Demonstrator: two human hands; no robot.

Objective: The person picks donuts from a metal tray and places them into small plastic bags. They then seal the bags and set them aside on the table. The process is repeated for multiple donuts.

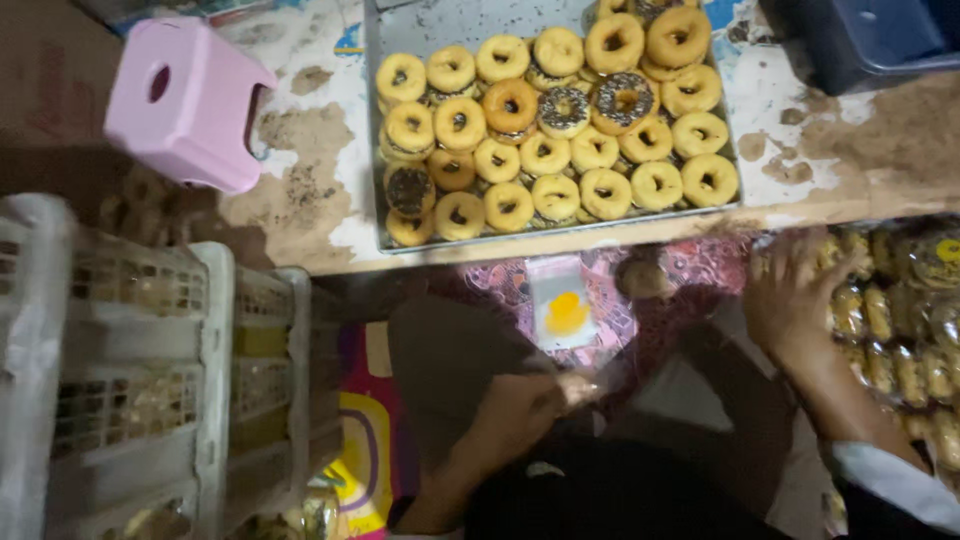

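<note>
My left hand (520, 405) is low over my lap, fingers pinched on the edge of a thin clear plastic bag (585, 385); the blur hides its shape. My right hand (795, 295) reaches out to the right, fingers spread, resting on a pile of bagged donuts (880, 320). A small clear bag with a yellow print (563, 308) lies in front of my knees. Beyond it a metal tray (372, 150) holds several plain glazed donuts (545, 155) and a few chocolate-sprinkled ones (565, 108), stacked in rows.
The tray sits on a worn low table (300, 180) with peeling white paint. A pink plastic stool (185, 100) stands at the left. White plastic crates (130, 370) fill the lower left. A dark blue bin (870, 40) is at the top right.
</note>
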